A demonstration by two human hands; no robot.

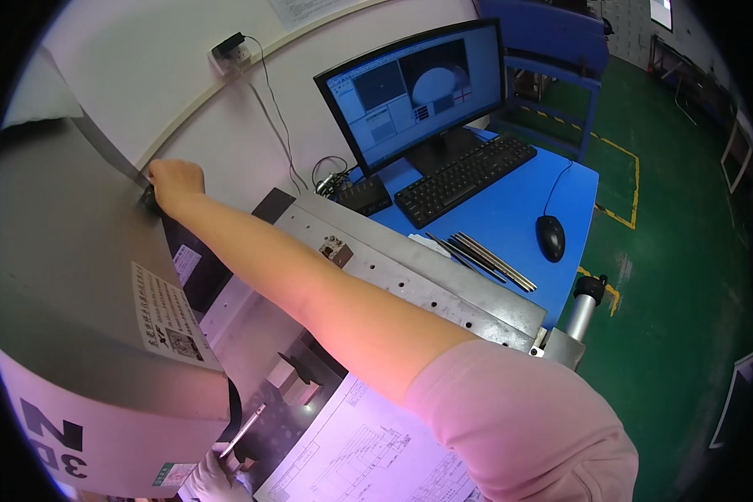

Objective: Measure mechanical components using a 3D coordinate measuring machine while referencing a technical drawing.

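My right arm stretches across the machine from the lower right. My right hand is closed at the far side of the grey machine housing, its fingers round a black knob that is mostly covered. At the bottom edge my left hand, pale and apparently gloved, is partly hidden by the housing. Its fingers close on the lower end of a thin metal rod, which points up and right. Beyond the rod's tip sits a small metal block with a dark piece on it. A printed drawing sheet lies below my right arm.
A metal machine bed with drilled holes runs behind my arm, carrying a small brown block. On the blue table are a monitor, a keyboard, a mouse and several metal rods. A crank handle projects right.
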